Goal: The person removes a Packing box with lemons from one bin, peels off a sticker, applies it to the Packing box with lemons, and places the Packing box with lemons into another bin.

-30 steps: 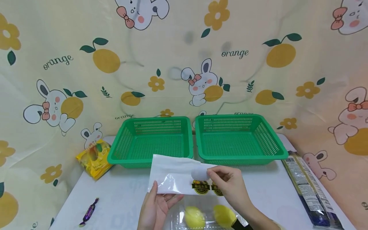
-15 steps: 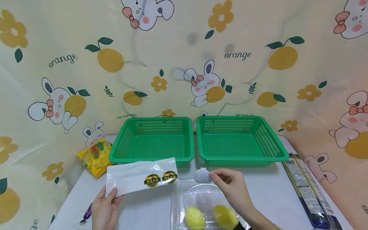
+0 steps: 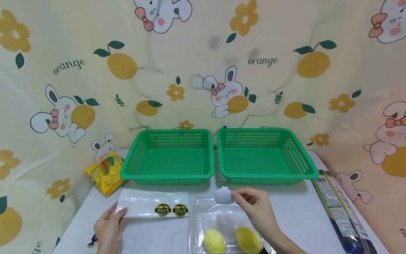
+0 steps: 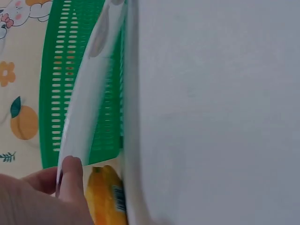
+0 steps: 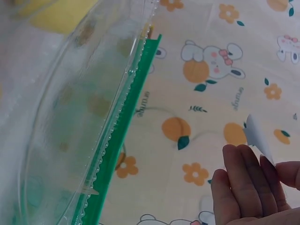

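Note:
My left hand (image 3: 109,227) pinches the left end of a white sticker sheet (image 3: 139,204), which bears two round black-and-gold stickers at its right end. In the left wrist view the sheet (image 4: 77,122) appears nearly edge-on, between thumb and fingers. A round sticker (image 3: 223,195), its white back showing, is pinched by thumb and forefinger of my right hand (image 3: 257,208). That hand is over the right side of a clear plastic fruit box (image 3: 192,229). Two yellow lemon-like fruits (image 3: 214,240) show through the plastic. In the right wrist view the sticker (image 5: 258,136) is seen from the side.
Two green baskets (image 3: 173,178) (image 3: 269,176) stand side by side at the back. A yellow snack packet (image 3: 106,174) lies left of them, and a long dark-and-silver packet (image 3: 342,211) lies along the right edge. A purple wrapped candy (image 3: 92,241) is partly hidden by my left hand.
The sticker came away from the sheet. My left hand carried the sheet left, off the front of the fruit box, then lowered it towards the table. My right hand stayed almost in place.

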`<state>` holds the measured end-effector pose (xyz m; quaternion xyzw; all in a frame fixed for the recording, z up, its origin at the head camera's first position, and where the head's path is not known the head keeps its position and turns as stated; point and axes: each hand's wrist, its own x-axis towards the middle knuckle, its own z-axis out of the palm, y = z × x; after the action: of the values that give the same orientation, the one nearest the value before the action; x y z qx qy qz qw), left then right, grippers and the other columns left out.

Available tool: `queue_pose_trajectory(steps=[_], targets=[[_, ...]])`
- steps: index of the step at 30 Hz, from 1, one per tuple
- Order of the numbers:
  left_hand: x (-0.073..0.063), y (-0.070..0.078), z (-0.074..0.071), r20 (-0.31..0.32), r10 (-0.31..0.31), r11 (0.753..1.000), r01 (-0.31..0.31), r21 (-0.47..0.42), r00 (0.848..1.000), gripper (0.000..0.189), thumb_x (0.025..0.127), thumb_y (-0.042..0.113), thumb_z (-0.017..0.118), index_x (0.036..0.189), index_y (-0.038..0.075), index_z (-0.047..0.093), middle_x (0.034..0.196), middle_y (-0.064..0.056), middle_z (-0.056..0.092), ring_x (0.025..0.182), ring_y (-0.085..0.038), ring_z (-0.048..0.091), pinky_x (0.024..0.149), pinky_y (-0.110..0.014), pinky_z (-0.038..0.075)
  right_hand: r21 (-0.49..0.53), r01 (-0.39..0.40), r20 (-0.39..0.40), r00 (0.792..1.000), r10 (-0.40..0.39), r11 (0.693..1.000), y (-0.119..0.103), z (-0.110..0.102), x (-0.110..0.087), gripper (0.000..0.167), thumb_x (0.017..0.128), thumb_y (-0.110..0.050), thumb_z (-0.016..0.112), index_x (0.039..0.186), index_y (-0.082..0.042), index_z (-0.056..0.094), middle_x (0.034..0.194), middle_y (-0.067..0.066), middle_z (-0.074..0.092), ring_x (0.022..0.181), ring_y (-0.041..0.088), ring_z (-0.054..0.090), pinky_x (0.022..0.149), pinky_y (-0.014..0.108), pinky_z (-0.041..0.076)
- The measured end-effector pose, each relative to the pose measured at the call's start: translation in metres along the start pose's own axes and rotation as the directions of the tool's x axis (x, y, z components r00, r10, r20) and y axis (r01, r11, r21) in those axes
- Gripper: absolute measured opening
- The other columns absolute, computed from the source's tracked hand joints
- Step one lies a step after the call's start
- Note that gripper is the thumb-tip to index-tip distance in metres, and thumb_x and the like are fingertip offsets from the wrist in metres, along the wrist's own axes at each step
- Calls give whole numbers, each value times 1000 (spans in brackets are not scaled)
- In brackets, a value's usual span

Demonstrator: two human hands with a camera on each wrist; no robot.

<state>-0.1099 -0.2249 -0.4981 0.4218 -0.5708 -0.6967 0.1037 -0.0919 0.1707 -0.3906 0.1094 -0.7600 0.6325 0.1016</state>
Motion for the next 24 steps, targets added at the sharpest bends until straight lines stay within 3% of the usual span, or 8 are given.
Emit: queue_pose_trajectory(steps=[5,9,12,14,18,21,24], targets=[[5,-10,3,-23,-42,999,42,-10,999,65,92,0,67,151,8,41,153,-14,39,126,-22,52,90,-21,52,1,-2,-1,1000,2,1000,1,-1,-1,5,89,1,71,88,4,75,72,0,68,56,5,50,49,20,44],[2,-12,8,27,-36,999,35,22,999,62,96,6,63,152,8,38,155,-17,36,132,-28,49,96,-29,51,11,-2,14,1000,2,1000,0,-2,-2,6,90,0,70,89,5,74,74,-2,69,58,6,52,52,20,46],[1,-11,11,135,-28,997,17,81,990,59,101,13,54,154,3,30,159,-20,28,140,-33,38,107,-37,43,11,4,18,1000,-5,1000,0,-3,-3,6,90,0,70,90,5,74,74,-3,69,58,5,52,53,20,46],[1,-9,12,226,-19,993,-8,116,974,59,103,16,48,155,-1,23,161,-20,20,146,-34,26,114,-42,33,5,14,12,1000,-14,1000,0,-3,-3,6,90,0,70,89,4,74,73,-4,68,58,5,52,53,20,46],[4,-8,12,335,73,980,-131,152,939,60,103,11,47,152,-8,19,161,-21,17,148,-32,16,118,-43,24,-5,31,-1,1000,-31,1000,0,-6,-4,5,89,1,70,89,4,75,73,-3,68,58,6,53,52,21,46],[5,-7,10,310,138,959,-206,196,941,60,102,11,51,151,-8,24,159,-23,23,147,-35,22,116,-42,27,-8,42,-3,999,-42,999,0,-8,-5,5,89,2,70,89,4,74,72,-3,68,57,5,52,49,21,45],[6,-6,8,266,173,957,-225,182,948,60,101,11,55,152,-5,28,158,-22,27,145,-35,27,113,-40,31,-13,50,-6,999,-50,999,0,-9,-6,5,89,3,70,89,4,74,72,-3,69,56,4,52,48,21,45]])
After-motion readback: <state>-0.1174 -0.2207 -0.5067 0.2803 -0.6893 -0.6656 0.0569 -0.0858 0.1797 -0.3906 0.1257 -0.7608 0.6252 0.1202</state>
